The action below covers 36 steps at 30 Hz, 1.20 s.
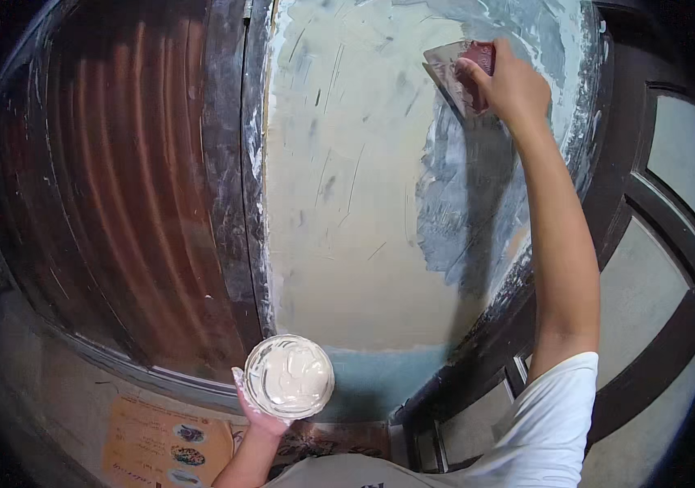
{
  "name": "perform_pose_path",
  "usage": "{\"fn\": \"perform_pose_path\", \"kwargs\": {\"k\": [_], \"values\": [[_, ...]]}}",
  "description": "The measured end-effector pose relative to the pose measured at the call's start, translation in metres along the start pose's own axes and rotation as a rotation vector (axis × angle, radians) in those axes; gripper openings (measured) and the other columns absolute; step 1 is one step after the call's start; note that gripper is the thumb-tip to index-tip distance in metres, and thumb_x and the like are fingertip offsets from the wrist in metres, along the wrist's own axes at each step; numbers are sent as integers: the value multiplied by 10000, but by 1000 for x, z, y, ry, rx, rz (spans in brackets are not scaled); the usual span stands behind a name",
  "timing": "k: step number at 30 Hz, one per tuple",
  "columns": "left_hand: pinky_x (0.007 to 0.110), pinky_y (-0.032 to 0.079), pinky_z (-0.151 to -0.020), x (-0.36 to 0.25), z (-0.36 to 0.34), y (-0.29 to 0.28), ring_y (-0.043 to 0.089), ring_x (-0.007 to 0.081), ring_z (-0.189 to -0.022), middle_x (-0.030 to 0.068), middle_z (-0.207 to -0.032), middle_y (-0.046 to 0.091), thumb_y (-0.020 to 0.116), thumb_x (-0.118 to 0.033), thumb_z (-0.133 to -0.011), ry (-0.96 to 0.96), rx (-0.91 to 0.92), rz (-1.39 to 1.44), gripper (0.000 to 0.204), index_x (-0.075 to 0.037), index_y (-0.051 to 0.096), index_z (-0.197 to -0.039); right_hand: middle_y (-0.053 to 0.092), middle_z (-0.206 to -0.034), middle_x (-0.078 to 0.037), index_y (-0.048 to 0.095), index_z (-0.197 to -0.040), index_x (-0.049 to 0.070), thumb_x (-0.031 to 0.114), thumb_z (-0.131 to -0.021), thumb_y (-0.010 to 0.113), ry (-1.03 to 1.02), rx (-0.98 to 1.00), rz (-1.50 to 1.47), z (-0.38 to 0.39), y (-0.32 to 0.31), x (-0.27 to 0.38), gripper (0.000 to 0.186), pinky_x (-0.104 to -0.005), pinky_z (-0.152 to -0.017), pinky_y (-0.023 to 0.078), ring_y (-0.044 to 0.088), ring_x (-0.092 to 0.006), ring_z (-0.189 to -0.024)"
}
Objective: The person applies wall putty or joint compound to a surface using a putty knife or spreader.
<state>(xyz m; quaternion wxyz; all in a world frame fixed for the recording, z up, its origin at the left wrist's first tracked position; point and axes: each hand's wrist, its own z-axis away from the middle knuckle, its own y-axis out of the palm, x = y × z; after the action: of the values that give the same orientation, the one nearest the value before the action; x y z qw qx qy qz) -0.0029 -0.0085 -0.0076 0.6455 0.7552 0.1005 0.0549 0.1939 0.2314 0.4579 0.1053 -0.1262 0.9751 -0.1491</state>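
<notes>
My right hand (522, 85) is closed round the reddish handle of a putty knife (450, 71), up at the top right of a wall panel (347, 203). The wide, thin blade points left and lies against or very near the wall; contact is hard to tell. Cream filler covers most of the panel, with a bare grey-blue patch below the blade. Low in the middle, my left hand (264, 416) holds a round tub of filler (290, 376) from underneath, its top facing up. Whitish smears mark the left fingers, and the tub hides most of them.
Dark brown ribbed wooden panelling (128, 195) stands to the left of the wall. On the right is a dark-framed door (632, 268) with pale panes. A printed orange sheet (148, 443) lies on the floor at lower left. Pale blue-green paint shows along the wall's foot.
</notes>
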Motion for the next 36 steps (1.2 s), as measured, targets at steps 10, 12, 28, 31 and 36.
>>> {"fn": "perform_pose_path", "kwargs": {"k": [10,12,28,31,36], "values": [[629,287,-1116,-1,1,-1,363,418,-1385,165,-1528,375,385,-700,-894,-7,-25,36,830,-105,403,-1473,714,-865,-120,559,-1056,111,623,-830,622,-151,-4,13,2,23,24,564,-463,-668,503,691,-337,-785],[632,281,-1120,0,0,1,356,425,-1387,176,-1536,352,389,-719,-881,-38,22,91,863,-103,378,-1485,721,-878,-115,572,-1079,109,645,-819,621,25,-125,-12,-30,13,-11,597,-464,-645,516,698,-333,-807],[597,304,-1123,-4,1,-9,366,400,-1388,165,-1530,368,368,-697,-907,59,45,-35,832,-93,383,-1480,720,-906,-133,559,-1121,129,638,-856,582,80,-166,6,-67,-12,19,574,-486,-665,519,689,-367,-845],[606,301,-1119,-8,2,-10,374,403,-1381,165,-1522,381,371,-703,-900,76,-22,46,831,-98,403,-1470,725,-929,-130,570,-1124,135,658,-850,576,-12,-155,30,-56,-17,37,590,-476,-665,523,695,-357,-844],[619,283,-1123,-16,4,-11,346,414,-1396,159,-1545,345,358,-717,-898,25,56,164,848,-110,373,-1490,707,-827,-133,555,-1095,130,621,-850,599,-351,-95,-1,-29,-1,106,551,-472,-654,522,685,-361,-776]]}}
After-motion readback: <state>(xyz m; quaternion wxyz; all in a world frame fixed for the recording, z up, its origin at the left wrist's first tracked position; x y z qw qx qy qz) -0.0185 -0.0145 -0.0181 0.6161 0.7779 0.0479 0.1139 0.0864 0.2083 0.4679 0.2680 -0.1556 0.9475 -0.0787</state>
